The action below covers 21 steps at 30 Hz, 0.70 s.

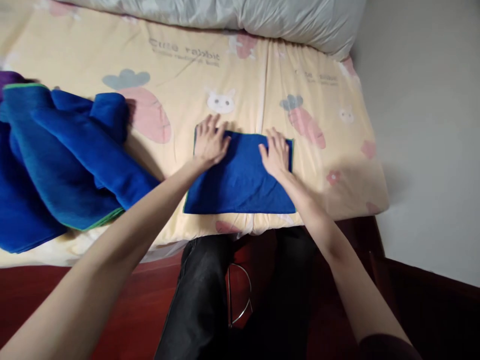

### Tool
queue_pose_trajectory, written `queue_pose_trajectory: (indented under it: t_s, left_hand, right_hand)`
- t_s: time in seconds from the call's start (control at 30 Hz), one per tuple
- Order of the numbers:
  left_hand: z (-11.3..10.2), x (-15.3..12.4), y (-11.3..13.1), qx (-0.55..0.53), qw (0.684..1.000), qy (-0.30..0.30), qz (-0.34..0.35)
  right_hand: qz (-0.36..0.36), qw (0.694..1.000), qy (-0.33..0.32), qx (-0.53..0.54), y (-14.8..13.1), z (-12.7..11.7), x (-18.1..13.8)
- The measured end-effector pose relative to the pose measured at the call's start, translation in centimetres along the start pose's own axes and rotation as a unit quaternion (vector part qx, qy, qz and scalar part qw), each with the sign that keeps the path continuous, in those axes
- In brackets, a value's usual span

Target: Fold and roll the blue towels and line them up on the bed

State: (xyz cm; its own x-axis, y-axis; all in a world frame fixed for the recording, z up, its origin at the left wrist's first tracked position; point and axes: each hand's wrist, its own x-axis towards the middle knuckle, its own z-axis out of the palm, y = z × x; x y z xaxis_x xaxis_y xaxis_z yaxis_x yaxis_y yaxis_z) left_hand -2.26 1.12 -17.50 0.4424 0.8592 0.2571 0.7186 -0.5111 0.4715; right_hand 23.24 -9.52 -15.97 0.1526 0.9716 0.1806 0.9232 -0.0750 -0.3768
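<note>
A blue towel [240, 180] with thin green edging lies folded into a flat rectangle near the front edge of the bed. My left hand [211, 142] rests on its far left corner, fingers spread and pointing away from me. On the far right corner lies my right hand [276, 152], its fingers also stretched out over the cloth. Neither hand grips the fabric. Small creases run across the towel's near right part.
Crumpled blue towels [75, 150] with green edging heap up on the left. The bed [180, 105] has a cream sheet with carrots and rabbits. A pale grey quilt [210, 12] lies at the back. A wall [423, 140] stands to the right.
</note>
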Motion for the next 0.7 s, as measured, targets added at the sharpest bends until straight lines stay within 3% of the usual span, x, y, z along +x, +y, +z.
queue_pose_trajectory:
  t_s: [0.07, 0.13, 0.27, 0.37, 0.43, 0.57, 0.7]
  left_hand:
    - [1.9, -1.4, 1.4, -0.015, 0.997, -0.051, 0.057]
    - [3.2, -1.9, 1.0, -0.020, 0.997, -0.059, 0.043]
    - [3.9, -0.2, -1.6, -0.013, 0.999, -0.039, -0.026]
    - [3.6, 0.0, -0.7, -0.009, 0.999, -0.040, -0.025]
    - [3.6, -2.0, 1.6, -0.014, 0.999, -0.042, 0.008]
    - [3.1, -8.5, 5.3, -0.035, 0.993, -0.086, 0.076]
    - [0.3, -12.9, 4.5, -0.020, 0.996, -0.084, 0.017]
  right_hand:
    - [-0.081, 0.993, -0.082, -0.004, -1.8, 1.2, -1.9]
    - [-0.094, 0.989, -0.115, -0.018, -1.4, 1.9, -2.6]
    - [0.010, 0.997, -0.073, -0.032, 2.7, 1.4, -0.4]
    - [0.039, 0.998, -0.049, -0.030, 2.7, 1.0, 0.0]
    - [0.014, 0.998, -0.054, -0.029, 0.6, 1.1, -2.1]
    - [-0.037, 0.994, -0.097, -0.036, -2.7, 1.5, -8.5]
    - [0.036, 0.995, -0.070, -0.057, -0.2, 0.2, -11.3]
